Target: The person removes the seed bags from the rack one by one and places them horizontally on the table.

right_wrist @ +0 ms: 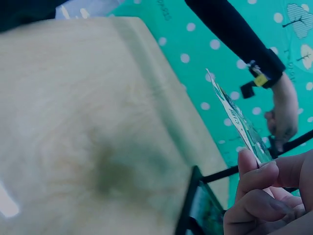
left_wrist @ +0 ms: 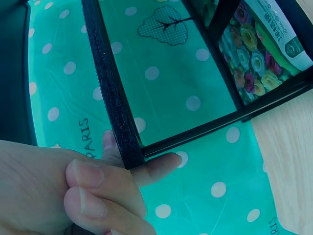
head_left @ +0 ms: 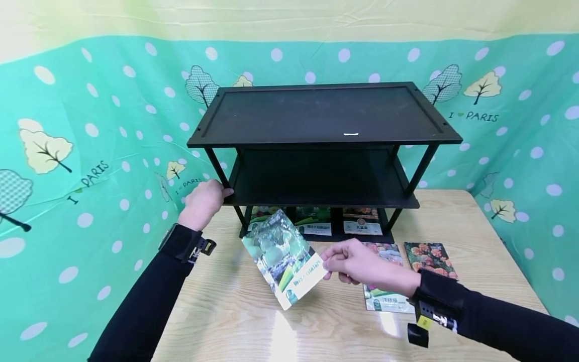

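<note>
My right hand [head_left: 362, 262] pinches a seed packet [head_left: 281, 251] by its white lower corner, between thumb and fingers. The packet shows green plants and hangs tilted over the table, in front of the black shelf rack [head_left: 318, 116]. Edge-on in the right wrist view, the same packet [right_wrist: 240, 120] looks thin and flat. My left hand [head_left: 205, 203] grips the front left corner of the rack's middle shelf. In the left wrist view its fingers [left_wrist: 159, 167] bend round the dark frame [left_wrist: 115, 98].
Three packets lie on the rack's bottom level, including a flowered one [head_left: 362, 221] at right. Two more, a flower packet [head_left: 389, 300] and an orange-flower packet [head_left: 430, 257], lie on the wooden table [head_left: 217, 311]. A dotted green cloth [head_left: 113, 151] surrounds the table.
</note>
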A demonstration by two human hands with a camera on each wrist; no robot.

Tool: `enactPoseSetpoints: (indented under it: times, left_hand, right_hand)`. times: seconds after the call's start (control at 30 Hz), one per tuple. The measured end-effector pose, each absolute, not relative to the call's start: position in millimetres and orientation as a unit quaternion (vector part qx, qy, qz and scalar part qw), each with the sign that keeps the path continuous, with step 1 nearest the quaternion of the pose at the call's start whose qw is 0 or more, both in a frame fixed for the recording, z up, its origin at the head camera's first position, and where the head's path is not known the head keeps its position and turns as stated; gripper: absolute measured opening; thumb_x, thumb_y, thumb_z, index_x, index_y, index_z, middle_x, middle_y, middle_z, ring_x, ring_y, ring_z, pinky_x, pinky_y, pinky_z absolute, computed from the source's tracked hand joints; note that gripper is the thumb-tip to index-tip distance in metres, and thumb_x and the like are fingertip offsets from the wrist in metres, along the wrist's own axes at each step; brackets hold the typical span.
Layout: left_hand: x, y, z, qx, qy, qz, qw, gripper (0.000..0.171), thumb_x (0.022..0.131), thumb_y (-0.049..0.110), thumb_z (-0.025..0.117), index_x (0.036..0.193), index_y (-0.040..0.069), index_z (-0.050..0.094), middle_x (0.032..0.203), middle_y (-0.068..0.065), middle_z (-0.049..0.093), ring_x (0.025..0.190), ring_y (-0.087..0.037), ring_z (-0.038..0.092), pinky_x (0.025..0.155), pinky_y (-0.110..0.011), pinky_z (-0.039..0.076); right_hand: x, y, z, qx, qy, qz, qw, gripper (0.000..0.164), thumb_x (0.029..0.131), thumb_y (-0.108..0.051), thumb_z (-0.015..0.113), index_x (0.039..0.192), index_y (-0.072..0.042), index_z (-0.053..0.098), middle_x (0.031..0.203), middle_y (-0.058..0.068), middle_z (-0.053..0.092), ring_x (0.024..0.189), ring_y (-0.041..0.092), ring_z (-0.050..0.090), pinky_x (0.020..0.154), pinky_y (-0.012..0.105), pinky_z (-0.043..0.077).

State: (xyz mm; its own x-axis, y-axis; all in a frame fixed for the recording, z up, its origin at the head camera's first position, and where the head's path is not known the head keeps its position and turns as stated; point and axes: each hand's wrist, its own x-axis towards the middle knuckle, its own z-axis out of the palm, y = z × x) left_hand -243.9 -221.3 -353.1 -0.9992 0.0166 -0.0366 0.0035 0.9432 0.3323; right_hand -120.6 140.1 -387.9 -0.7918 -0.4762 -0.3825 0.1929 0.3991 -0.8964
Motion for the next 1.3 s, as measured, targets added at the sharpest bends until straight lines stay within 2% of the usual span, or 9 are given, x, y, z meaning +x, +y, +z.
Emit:
enactPoseSetpoints:
  times: [0.27,0.47,0.67,0.8,0.97,1.3]
  left_hand:
    - [-244.5,-221.9,-353.6,-0.006,0.985,0.172,0.029,0.050,0.105,0.037,0.060,0.064,0.008,0.060,0.058,-0.004,0.046,0.059,-0.029,0.058,0.053,-0.039,0.037]
    - [-245.6,-221.8,-353.2,0.003,0.982,0.185,0.032,0.054,0.104,0.036,0.061,0.057,0.011,0.054,0.053,0.001,0.042,0.055,-0.023,0.054,0.053,-0.035,0.037]
    - [-245.7,-222.7,-352.5,0.004,0.983,0.179,0.037,0.055,0.105,0.035,0.060,0.057,0.011,0.052,0.052,0.000,0.043,0.050,-0.020,0.051,0.049,-0.032,0.037]
    - [-246.3,-221.0,-352.0,0.006,0.983,0.179,0.039,0.054,0.106,0.034,0.059,0.058,0.011,0.053,0.052,0.001,0.042,0.049,-0.018,0.049,0.049,-0.031,0.036]
    - [-247.6,-219.6,-351.3,0.013,0.981,0.192,0.031,0.057,0.105,0.034,0.062,0.053,0.013,0.047,0.051,0.001,0.041,0.048,-0.018,0.049,0.048,-0.030,0.035]
    - [-247.0,-221.8,-351.6,0.002,0.981,0.188,0.044,0.056,0.104,0.033,0.062,0.054,0.013,0.048,0.051,0.001,0.042,0.051,-0.020,0.051,0.054,-0.033,0.039]
  right_hand:
    - [-101.1,147.2,-434.3,-0.053,0.746,-0.563,0.352,0.022,0.097,-0.012,0.064,0.115,0.001,0.067,0.086,0.008,0.075,0.050,0.008,0.040,0.045,0.020,0.026]
    - [-91.1,158.2,-467.3,-0.019,0.723,-0.585,0.368,0.024,0.098,-0.012,0.063,0.116,0.003,0.065,0.087,0.009,0.075,0.051,0.008,0.040,0.044,0.020,0.026]
    - [-83.3,165.2,-492.0,0.018,0.718,-0.584,0.378,0.025,0.097,-0.011,0.062,0.117,0.004,0.063,0.089,0.008,0.075,0.054,0.008,0.043,0.046,0.020,0.030]
    - [-82.9,173.5,-496.3,0.040,0.713,-0.589,0.379,0.029,0.098,-0.012,0.062,0.121,0.005,0.060,0.091,0.008,0.076,0.056,0.007,0.045,0.047,0.020,0.032]
    - [-88.9,188.2,-490.1,0.065,0.703,-0.598,0.378,0.035,0.098,-0.014,0.063,0.126,0.006,0.057,0.095,0.009,0.077,0.056,0.006,0.045,0.047,0.018,0.030]
    - [-78.9,211.1,-494.6,0.115,0.665,-0.629,0.386,0.033,0.099,-0.009,0.061,0.126,0.007,0.052,0.102,0.012,0.078,0.058,0.004,0.041,0.048,0.015,0.030]
